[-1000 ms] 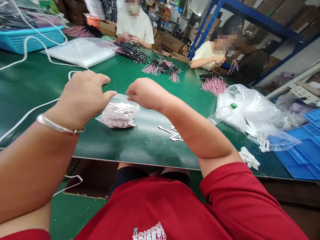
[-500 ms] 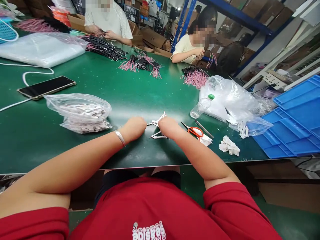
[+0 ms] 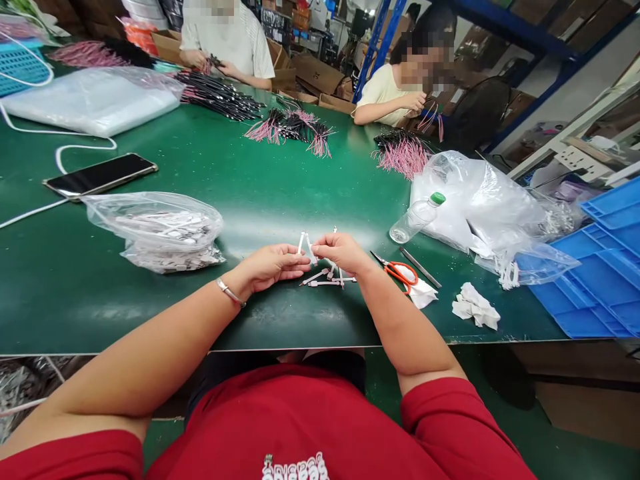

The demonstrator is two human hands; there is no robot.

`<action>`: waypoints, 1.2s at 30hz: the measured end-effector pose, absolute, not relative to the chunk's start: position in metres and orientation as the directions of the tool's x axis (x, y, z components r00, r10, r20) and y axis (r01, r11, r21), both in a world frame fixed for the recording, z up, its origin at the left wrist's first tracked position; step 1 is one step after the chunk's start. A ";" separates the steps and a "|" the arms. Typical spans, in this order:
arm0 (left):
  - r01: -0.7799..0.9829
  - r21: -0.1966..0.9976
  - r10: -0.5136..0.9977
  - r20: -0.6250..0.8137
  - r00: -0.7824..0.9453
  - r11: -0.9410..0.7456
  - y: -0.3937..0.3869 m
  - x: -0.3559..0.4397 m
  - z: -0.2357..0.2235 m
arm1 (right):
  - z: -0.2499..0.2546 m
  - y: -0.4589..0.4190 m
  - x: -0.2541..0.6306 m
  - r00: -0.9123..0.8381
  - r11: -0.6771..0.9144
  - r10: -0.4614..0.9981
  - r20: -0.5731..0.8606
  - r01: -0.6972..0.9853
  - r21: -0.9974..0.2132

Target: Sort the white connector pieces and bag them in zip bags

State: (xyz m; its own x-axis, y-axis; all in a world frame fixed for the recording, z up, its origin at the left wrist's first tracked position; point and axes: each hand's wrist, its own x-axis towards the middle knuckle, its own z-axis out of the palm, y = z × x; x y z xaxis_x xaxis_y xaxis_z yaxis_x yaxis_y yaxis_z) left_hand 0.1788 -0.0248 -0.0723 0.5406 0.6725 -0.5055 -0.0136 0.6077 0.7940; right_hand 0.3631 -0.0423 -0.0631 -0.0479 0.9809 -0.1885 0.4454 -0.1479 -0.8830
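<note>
Holding a narrow white strip (image 3: 301,243) up off the desk (image 3: 210,183), forming an upturned V between left hand (image 3: 270,265) and right hand (image 3: 345,252); being unable to tell one bent strip from two touching. Grasping lightly with the left, fingers mostly extended, and pinching with thumb and forefinger on the right, probably for bringing the small ends into clear view. Working just above loose white strips (image 3: 333,284), seemingly having them there for easy picking. Seeing many white pieces (image 3: 175,230) lying in a clear bag (image 3: 125,204) on the left, likely for containing them. Finding orange-handled scissors (image 3: 407,280) resting partly on crumpled paper (image 3: 423,294) beside a slim metal tool (image 3: 421,268), perhaps for being within the right side's reach. Turning to writing, seeing white lettering (image 3: 295,469) running across the red shirt (image 3: 320,413), but being unable to read it, owing to angle and cropping. Spotting a mark on a background carton (image 3: 317,73), also appearing too small for reading; finding no legible brand on the phone (image 3: 103,175) or clear bottle (image 3: 414,221).
</note>
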 end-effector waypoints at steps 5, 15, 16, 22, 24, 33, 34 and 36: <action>-0.044 0.781 0.632 -0.468 0.618 0.623 -0.028 0.178 -0.073 | -0.072 -0.049 0.349 0.008 -0.197 0.980 -0.198 0.121 -0.973; -0.013 0.809 0.630 -0.447 0.635 0.588 -0.031 0.179 -0.077 | -0.078 -0.059 0.340 0.056 -0.030 0.998 -0.023 0.131 -0.991; -0.024 0.811 0.638 -0.440 0.633 0.584 -0.032 0.179 -0.077 | -0.079 -0.060 0.339 0.056 -0.009 0.998 0.000 0.145 -0.989; 0.030 0.945 0.784 -0.288 0.550 0.326 -0.034 0.180 -0.077 | -0.071 -0.065 0.341 0.197 -0.006 0.980 0.022 0.140 -0.990; 0.090 0.991 0.824 -0.136 0.550 0.103 -0.032 0.178 -0.077 | -0.064 -0.067 0.345 0.120 -0.139 0.984 -0.133 0.041 -0.989; 0.130 0.953 0.853 0.178 0.490 -0.273 -0.035 0.171 -0.071 | -0.050 -0.087 0.346 -0.405 0.020 0.913 -0.040 0.142 -0.990; 0.129 0.947 0.856 0.201 0.476 -0.294 -0.036 0.171 -0.070 | -0.048 -0.089 0.346 -0.414 0.110 0.910 0.022 0.190 -0.976; 0.137 0.939 0.855 0.218 0.471 -0.315 -0.037 0.170 -0.070 | -0.045 -0.091 0.346 -0.425 0.245 0.898 0.115 0.265 -0.933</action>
